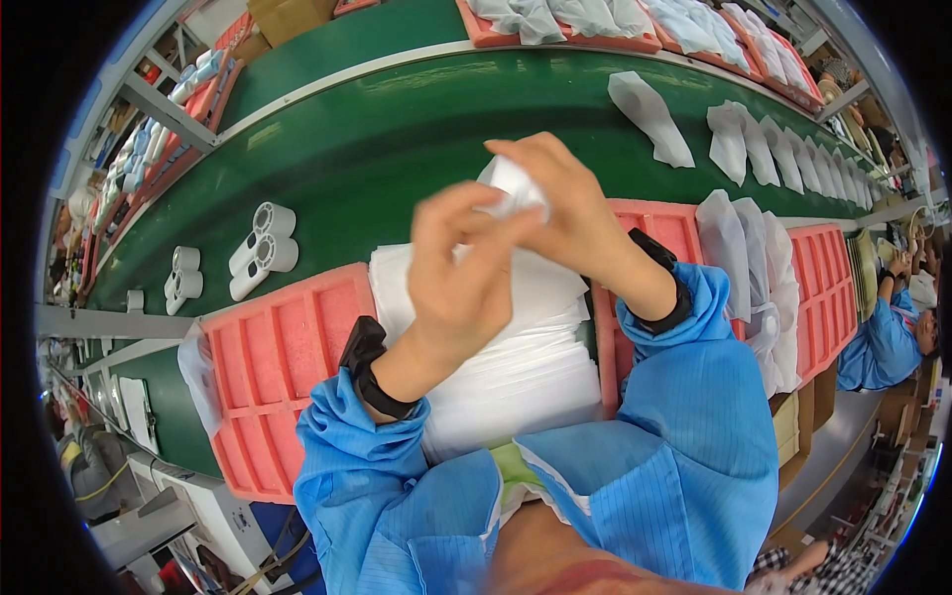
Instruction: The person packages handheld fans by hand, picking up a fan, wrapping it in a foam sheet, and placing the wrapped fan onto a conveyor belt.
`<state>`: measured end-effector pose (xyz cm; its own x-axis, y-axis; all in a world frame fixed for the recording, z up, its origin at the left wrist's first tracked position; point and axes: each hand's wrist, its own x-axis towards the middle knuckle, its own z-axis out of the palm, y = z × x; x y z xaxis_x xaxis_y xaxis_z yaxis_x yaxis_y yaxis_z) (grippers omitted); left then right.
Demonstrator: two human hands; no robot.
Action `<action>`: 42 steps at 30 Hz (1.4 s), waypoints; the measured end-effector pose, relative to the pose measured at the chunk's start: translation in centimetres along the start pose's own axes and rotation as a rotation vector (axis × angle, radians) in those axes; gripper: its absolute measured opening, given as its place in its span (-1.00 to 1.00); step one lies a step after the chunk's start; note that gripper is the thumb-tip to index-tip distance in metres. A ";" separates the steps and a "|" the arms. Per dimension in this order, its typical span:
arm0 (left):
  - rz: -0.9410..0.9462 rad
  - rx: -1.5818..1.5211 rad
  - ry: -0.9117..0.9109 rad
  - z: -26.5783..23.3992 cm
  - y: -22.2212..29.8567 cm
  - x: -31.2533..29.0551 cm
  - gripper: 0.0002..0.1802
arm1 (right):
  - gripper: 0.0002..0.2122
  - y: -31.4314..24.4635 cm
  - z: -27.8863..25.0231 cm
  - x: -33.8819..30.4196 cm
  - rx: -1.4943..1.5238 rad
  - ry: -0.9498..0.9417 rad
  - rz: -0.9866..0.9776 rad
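A white bundle (516,186) in thin, soft wrapping is between my two hands, above a stack of white sheets or sleeves (496,362). My right hand (560,203) is closed round the bundle's right side and top. My left hand (461,263), smeared by motion, has its fingers bent against the bundle's left and lower side. What lies inside the wrapping is mostly hidden by the fingers. Dark bands (372,367) circle both wrists.
On the green conveyor belt (367,149) stand white twin-tube parts (265,250) at left and wrapped white pieces (650,117) at right. Pink compartment trays (263,367) flank the stack; wrapped pieces (739,248) lie on the right one. A co-worker in blue (886,342) is at far right.
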<state>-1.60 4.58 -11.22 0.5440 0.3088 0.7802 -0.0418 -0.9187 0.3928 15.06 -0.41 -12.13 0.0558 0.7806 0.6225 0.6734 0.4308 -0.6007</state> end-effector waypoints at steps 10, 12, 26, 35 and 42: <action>-0.329 0.128 -0.094 0.8 -0.9 1.2 -0.13 | -0.44 -0.3 0.6 -0.6 0.423 -0.062 0.281; -0.347 -0.044 -0.037 0.5 -1.7 1.3 -0.19 | -0.43 -0.4 0.2 -0.3 0.638 -0.105 0.320; -0.626 -0.506 0.371 -2.4 -3.0 1.9 -0.54 | -0.53 1.8 1.2 -0.5 0.144 -0.092 0.223; -0.186 0.058 0.217 -1.4 -2.0 1.1 -0.74 | -0.66 0.0 2.5 -1.2 -0.245 0.077 0.139; -0.056 0.257 0.211 -1.0 -2.4 1.0 -0.78 | -0.66 0.6 2.4 -1.2 -0.120 0.040 0.225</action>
<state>-1.75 7.33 -10.89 0.3529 0.3801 0.8550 0.2103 -0.9226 0.3234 13.65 -0.03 -14.41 0.2421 0.8312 0.5005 0.7230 0.1895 -0.6644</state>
